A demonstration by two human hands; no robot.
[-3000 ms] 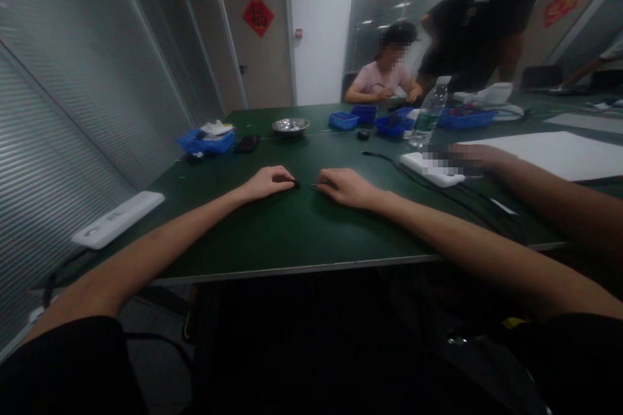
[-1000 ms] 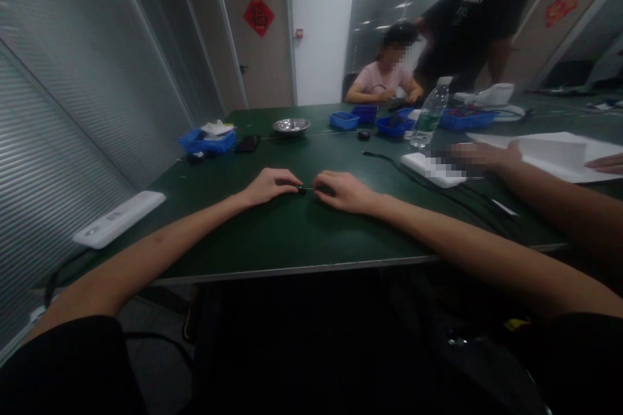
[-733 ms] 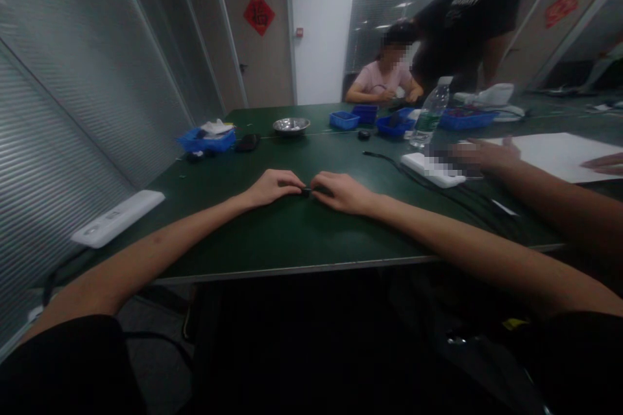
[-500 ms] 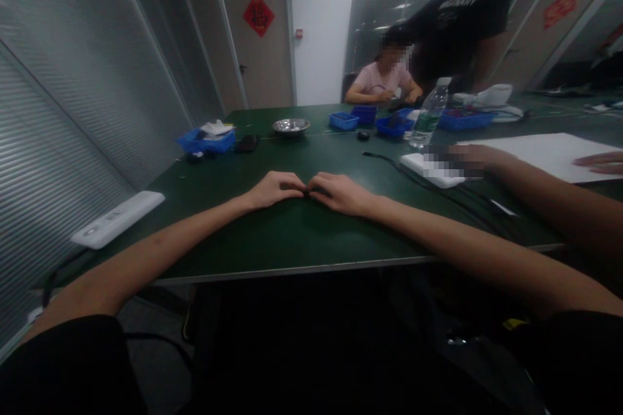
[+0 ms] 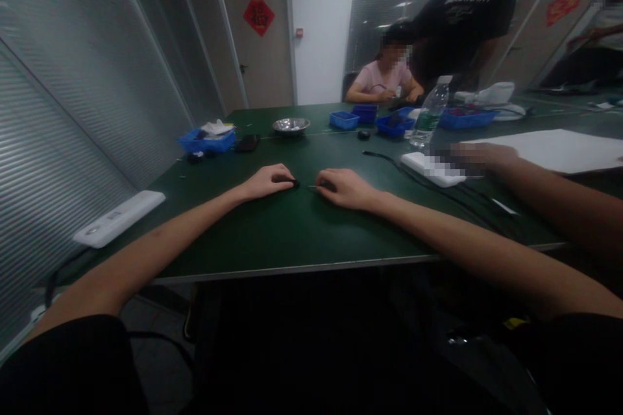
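Note:
Over the green table (image 5: 272,240), my left hand (image 5: 267,181) pinches a small black piece (image 5: 295,183) between thumb and fingertips. To its right, my right hand (image 5: 343,188) is closed on a thin metallic tool (image 5: 312,187), whose tip points left toward the black piece. A short gap separates the tip from the piece. Most of the tool is hidden inside my right fingers. Both hands rest low at the middle of the table.
A metal bowl (image 5: 291,126), a blue basket (image 5: 208,140) and a dark phone (image 5: 247,142) lie beyond my hands. At the right are a bottle (image 5: 429,113), a white device (image 5: 431,169), cables and another person's arm (image 5: 549,194). A white power strip (image 5: 119,219) sits left.
My hands have moved apart; the left shifted slightly left and up with the black piece. The thin tool tip now shows between them. At the right, the other person's second hand has left the white sheet.

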